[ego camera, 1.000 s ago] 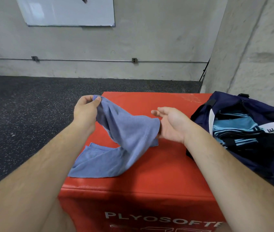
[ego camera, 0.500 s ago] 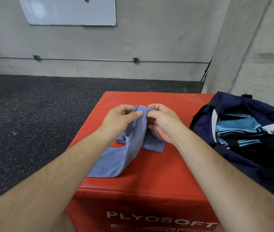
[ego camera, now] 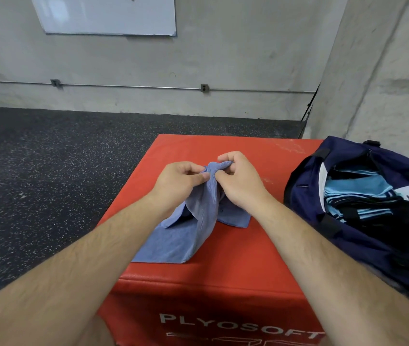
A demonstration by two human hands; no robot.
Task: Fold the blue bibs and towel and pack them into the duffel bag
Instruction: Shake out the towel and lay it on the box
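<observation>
A: Where is the towel (ego camera: pixel 193 228)?

B: On top of the red box (ego camera: pixel 236 245), the padded one with "PLYOSOFT" printed on its near face. Its lower part lies flat on the box toward the near left edge, and its upper part is lifted into a peak over the middle.

A: What holds it up?

B: Both hands. The left hand (ego camera: pixel 181 181) pinches the top of the peak between thumb and fingers, and the right hand (ego camera: pixel 238 181) grips the same bunched edge just beside it. The two hands are close together, nearly touching, each closed on the cloth.

A: Is the towel folded?

B: It drapes down from the pinch in two flaps, one toward the left and one toward the right. I cannot tell whether the corners are matched up, because the fingers cover them.

A: And the duffel bag (ego camera: pixel 348 233)?

B: Dark navy, sitting on the right side of the box with its mouth open upward. Inside are the light blue bibs (ego camera: pixel 355 193) with dark trim, stacked in layers, and a white panel with black lettering that is only partly readable.

A: Surroundings?

B: A dark speckled floor (ego camera: pixel 48 171), a grey concrete wall (ego camera: pixel 223 58), and a whiteboard (ego camera: pixel 108 13) on the wall at upper left.
</observation>
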